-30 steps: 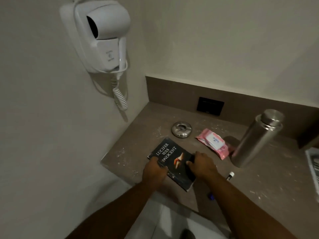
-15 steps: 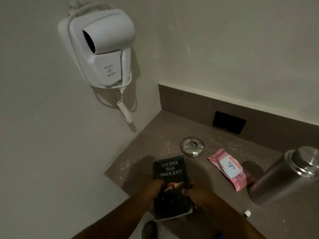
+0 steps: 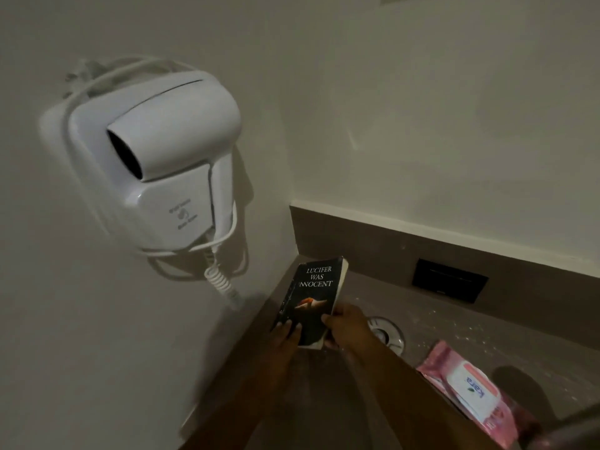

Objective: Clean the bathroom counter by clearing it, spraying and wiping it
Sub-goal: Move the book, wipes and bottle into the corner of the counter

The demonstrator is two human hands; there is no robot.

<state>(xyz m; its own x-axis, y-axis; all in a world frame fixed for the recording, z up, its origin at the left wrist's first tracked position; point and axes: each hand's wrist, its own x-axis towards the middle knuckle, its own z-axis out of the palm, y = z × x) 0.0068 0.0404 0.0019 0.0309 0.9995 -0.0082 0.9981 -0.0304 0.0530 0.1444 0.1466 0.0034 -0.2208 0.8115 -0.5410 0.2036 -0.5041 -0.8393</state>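
Note:
A black paperback book (image 3: 316, 287) is held upright above the left end of the brown bathroom counter (image 3: 454, 323). My left hand (image 3: 285, 336) grips its lower left corner. My right hand (image 3: 347, 326) grips its lower right edge. The counter surface is speckled with white dust. A round metal ashtray (image 3: 388, 334) sits on the counter, partly hidden behind my right hand. A pink pack of wet wipes (image 3: 470, 397) lies flat at the lower right.
A white wall-mounted hair dryer (image 3: 162, 167) with a coiled cord (image 3: 222, 284) hangs on the left wall. A black socket plate (image 3: 449, 284) is set in the brown backsplash. A blurred metal edge (image 3: 581, 420) shows at the bottom right corner.
Both hands lifted the book off the counter and raised it upright. The view swung left and up, so the steel flask has dropped almost out of frame.

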